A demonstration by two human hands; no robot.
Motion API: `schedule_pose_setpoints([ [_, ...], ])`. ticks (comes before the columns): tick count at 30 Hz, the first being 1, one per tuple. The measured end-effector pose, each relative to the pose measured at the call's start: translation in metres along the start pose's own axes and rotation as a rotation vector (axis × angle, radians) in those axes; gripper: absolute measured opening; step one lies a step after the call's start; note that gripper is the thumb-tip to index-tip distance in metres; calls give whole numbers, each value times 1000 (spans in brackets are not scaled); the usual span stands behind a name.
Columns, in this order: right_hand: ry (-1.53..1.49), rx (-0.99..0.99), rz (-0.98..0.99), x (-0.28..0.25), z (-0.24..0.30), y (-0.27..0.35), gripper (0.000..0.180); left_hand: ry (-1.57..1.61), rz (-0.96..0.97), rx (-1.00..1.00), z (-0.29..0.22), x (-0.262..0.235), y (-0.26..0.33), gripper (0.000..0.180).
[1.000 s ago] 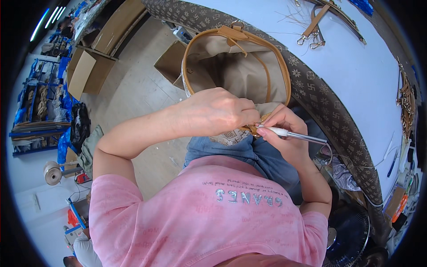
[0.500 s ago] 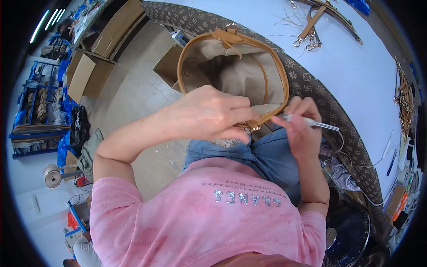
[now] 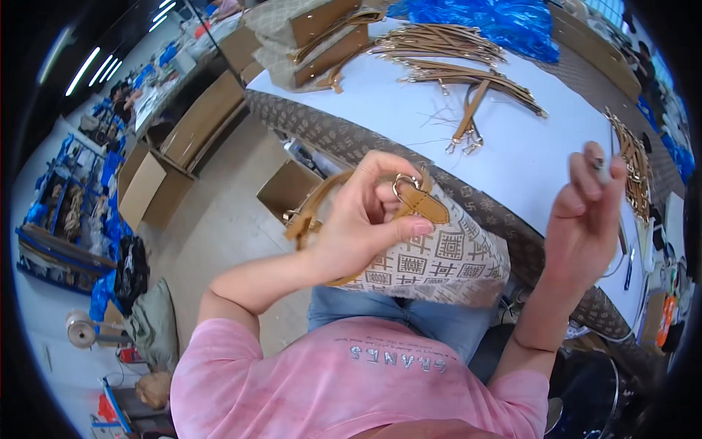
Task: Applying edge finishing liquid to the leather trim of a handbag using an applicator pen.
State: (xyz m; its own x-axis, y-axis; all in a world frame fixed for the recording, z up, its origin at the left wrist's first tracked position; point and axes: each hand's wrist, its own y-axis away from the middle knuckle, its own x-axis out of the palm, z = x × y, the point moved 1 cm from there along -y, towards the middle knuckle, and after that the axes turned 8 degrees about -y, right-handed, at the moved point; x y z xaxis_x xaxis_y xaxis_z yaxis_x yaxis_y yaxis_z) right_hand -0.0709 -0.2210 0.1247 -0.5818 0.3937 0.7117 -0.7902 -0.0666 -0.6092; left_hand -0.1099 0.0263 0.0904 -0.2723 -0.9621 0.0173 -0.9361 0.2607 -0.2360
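A cream handbag (image 3: 439, 256) with a brown geometric pattern rests over my lap, its patterned side turned up. My left hand (image 3: 358, 219) is closed on its edge, thumb pressed against a tan leather tab (image 3: 424, 205) that carries a gold metal ring (image 3: 401, 187). Tan trim of the bag hangs beyond my left wrist. Off to the right, over the table edge, my right hand (image 3: 585, 219) is raised with fingers curled round a slim pen-like tool (image 3: 601, 170). Only a short whitish end of that tool shows; the rest is hidden by the fingers.
On the white table (image 3: 512, 146) lie piles of tan straps (image 3: 453, 44) with metal clasps and one loose strap (image 3: 468, 117). Folded patterned bag pieces (image 3: 278, 51) and blue plastic (image 3: 482, 22) sit at the back. A cardboard box (image 3: 285, 190) stands beneath the table edge.
The bag has turned from its open mouth to its patterned outside. My right hand has moved away from it, up and right, with the tool. My left hand now grips the tab.
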Motion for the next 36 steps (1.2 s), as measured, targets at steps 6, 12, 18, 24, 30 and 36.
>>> schedule_pose_setpoints([
  [6, 72, 246, -57, -10, -50, 36, 16, -24, 52, -94, 58, 3, 13, 42],
  [12, 14, 443, -255, -48, -89, 68, 8, -528, 241, -98, 58, -37, 7, 35],
  [18, 35, 529, -272, -63, -96, 74, 4, -1306, 337, 633, 52, -53, -4, 23],
  [24, 248, 580, -303, -63, -100, 80, 6, -1125, 289, 693, 72, -56, -8, 20],
  [30, 458, 598, -291, -64, -101, 84, 10, -738, 269, 330, 75, -53, -8, 12],
  [36, 668, 573, -177, -58, -101, 86, 12, -631, 240, 189, 75, -52, -10, 7],
])
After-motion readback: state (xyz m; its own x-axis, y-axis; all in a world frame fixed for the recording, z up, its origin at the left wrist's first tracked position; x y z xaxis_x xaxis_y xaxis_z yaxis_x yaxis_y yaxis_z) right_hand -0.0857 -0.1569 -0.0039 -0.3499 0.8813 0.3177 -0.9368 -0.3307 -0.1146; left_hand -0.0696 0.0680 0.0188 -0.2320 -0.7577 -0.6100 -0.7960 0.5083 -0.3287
